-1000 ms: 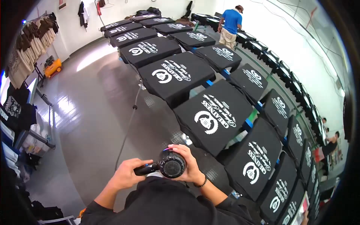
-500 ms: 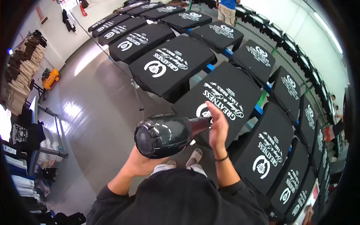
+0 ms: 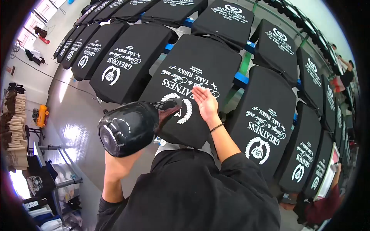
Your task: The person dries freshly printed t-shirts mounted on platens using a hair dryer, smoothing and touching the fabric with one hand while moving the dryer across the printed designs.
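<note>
My left hand (image 3: 120, 164) is wrapped under a black hair dryer (image 3: 129, 129), whose body hides most of the fingers. The dryer's nozzle points right, over the lower part of a black T-shirt (image 3: 192, 54) with a white "GREATNESS" print. That shirt lies stretched over a flat board right in front of me. Palm up and fingers straight, my right hand (image 3: 206, 104) hovers over the print, just right of the nozzle. It holds nothing, and whether it touches the cloth I cannot tell.
Rows of boards carry more printed shirts, such as one at the right (image 3: 262, 127) and one at the left (image 3: 127, 61). A co-worker's sleeve (image 3: 322, 206) and a framed screen (image 3: 328, 171) are at lower right. At left stand a yellow machine (image 3: 41, 116) and a shelf rack (image 3: 69, 183).
My view has turned to the right and come closer to the shirt in front. The dryer now sits further left, its nozzle over the print. My right hand has turned palm up.
</note>
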Tool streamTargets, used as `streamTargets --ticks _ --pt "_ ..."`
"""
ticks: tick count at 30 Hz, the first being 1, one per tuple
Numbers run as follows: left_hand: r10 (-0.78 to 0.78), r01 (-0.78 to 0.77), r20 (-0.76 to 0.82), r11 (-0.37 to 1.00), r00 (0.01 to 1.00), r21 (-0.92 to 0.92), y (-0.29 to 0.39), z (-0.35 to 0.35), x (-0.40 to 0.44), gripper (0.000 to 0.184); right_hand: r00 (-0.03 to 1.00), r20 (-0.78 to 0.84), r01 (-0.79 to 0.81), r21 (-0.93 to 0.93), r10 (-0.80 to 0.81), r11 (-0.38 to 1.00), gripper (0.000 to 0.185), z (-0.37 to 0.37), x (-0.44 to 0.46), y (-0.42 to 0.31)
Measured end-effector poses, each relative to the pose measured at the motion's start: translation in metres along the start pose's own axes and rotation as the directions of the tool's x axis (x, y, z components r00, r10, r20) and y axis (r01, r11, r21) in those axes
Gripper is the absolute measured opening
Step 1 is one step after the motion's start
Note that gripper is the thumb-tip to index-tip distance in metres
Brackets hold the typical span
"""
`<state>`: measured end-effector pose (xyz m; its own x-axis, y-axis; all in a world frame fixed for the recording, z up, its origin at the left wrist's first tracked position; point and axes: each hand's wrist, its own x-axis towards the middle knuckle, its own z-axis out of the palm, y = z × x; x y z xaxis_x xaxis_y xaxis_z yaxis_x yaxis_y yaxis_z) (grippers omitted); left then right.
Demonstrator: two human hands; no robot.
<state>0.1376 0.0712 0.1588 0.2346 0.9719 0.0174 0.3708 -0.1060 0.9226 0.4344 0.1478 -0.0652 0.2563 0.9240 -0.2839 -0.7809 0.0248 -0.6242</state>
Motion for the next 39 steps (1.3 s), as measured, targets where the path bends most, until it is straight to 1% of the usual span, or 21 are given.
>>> streamTargets --ticks 2,3,4,5,6,7,8,10,11,12,13,14,16,20,23,24,26,28,30,34,39 --pt "-0.199 0.222 0.179 0.968 0.963 -0.116 0.003 -0.002 0.015 0.022 0.999 0.021 0.039 -0.021 -0.038 0.999 0.049 -0.003 0.008 -0.008" --pt "-0.181 0.195 0.112 0.973 0.977 -0.124 0.003 0.008 0.02 0.016 0.977 0.018 0.209 -0.241 -0.21 0.948 0.048 -0.007 0.011 -0.013" --pt "-0.19 0.203 0.116 0.973 0.975 -0.111 0.005 0.018 0.027 0.016 0.927 0.049 0.352 -0.448 -0.371 0.822 0.048 -0.014 0.013 -0.016" --pt "-0.213 0.215 0.054 0.976 0.976 -0.045 0.006 0.027 0.035 0.014 0.885 0.059 0.42 -0.532 -0.462 0.735 0.046 -0.021 0.015 -0.02" --pt "-0.227 0.228 -0.01 0.974 0.974 0.016 0.004 0.035 0.044 0.012 0.86 0.038 0.4 -0.67 -0.509 0.626 0.044 -0.027 0.012 -0.028" --pt "-0.254 0.246 0.041 0.959 0.966 0.141 -0.015 0.036 0.054 0.014 0.823 0.032 0.407 -0.729 -0.567 0.55 0.042 -0.034 0.01 -0.031" --pt "-0.268 0.26 0.066 0.959 0.961 0.11 -0.028 0.043 0.063 0.017 0.782 0.033 0.407 -0.784 -0.622 0.47 0.041 -0.04 0.009 -0.032" --pt "-0.341 0.339 0.16 0.94 0.927 0.039 -0.034 0.058 0.074 0.018 0.761 -0.004 0.384 -0.802 -0.649 0.456 0.037 -0.056 0.01 -0.026" --pt "-0.346 0.343 0.169 0.938 0.923 0.046 -0.033 0.066 0.078 0.018 0.704 0.093 0.384 -0.884 -0.704 0.267 0.037 -0.065 0.01 -0.023" --pt "-0.269 0.253 0.144 0.96 0.952 0.121 -0.033 0.075 0.081 0.018 0.649 0.199 0.361 -0.93 -0.734 0.067 0.036 -0.072 0.008 -0.02" --pt "-0.189 0.163 0.126 0.967 0.974 0.195 -0.033 0.081 0.083 0.018 0.698 0.177 0.303 -0.951 -0.694 0.063 0.035 -0.079 0.004 -0.015" --pt "-0.201 0.173 0.135 0.965 0.97 0.198 -0.033 0.084 0.085 0.018 0.706 0.165 0.29 -0.955 -0.689 0.067 0.035 -0.085 0.002 -0.01" --pt "-0.326 0.279 0.159 0.925 0.932 0.259 -0.03 0.088 0.091 0.02 0.701 0.109 0.174 -0.985 -0.705 0.021 0.039 -0.096 0.003 0.005" --pt "-0.412 0.356 0.206 0.898 0.888 0.259 -0.037 0.079 0.084 0.02 0.757 0.081 0.191 -0.976 -0.649 0.101 0.054 -0.101 0.001 0.023" --pt "-0.505 0.449 0.205 0.854 0.839 0.265 -0.035 0.062 0.071 0.013 0.74 0.087 0.171 -0.983 -0.667 0.061 0.054 -0.099 0.004 0.027" --pt "-0.508 0.452 0.203 0.851 0.837 0.269 -0.035 0.056 0.067 0.013 0.74 0.092 0.171 -0.984 -0.666 0.053 0.054 -0.099 0.003 0.028" --pt "-0.442 0.419 0.032 0.868 0.896 0.265 -0.037 0.043 0.061 0.011 0.735 0.124 0.151 -0.988 -0.667 -0.017 0.053 -0.098 0.002 0.028" --pt "-0.394 0.395 -0.053 0.888 0.918 0.236 -0.051 0.028 0.064 0.008 0.736 0.127 0.15 -0.988 -0.665 -0.023 0.052 -0.098 0.003 0.028" --pt "-0.392 0.405 -0.105 0.881 0.914 0.243 -0.061 0.018 0.075 0.019 0.737 0.134 0.155 -0.988 -0.663 -0.028 0.052 -0.098 0.004 0.029" --pt "-0.412 0.414 -0.044 0.896 0.91 0.163 -0.058 0.024 0.105 0.02 0.737 0.145 0.167 -0.985 -0.661 -0.03 0.051 -0.098 0.003 0.028" --pt "-0.398 0.382 0.049 0.903 0.916 0.197 -0.042 0.052 0.132 0.02 0.717 0.144 0.185 -0.983 -0.682 -0.014 0.048 -0.096 0.002 0.027"
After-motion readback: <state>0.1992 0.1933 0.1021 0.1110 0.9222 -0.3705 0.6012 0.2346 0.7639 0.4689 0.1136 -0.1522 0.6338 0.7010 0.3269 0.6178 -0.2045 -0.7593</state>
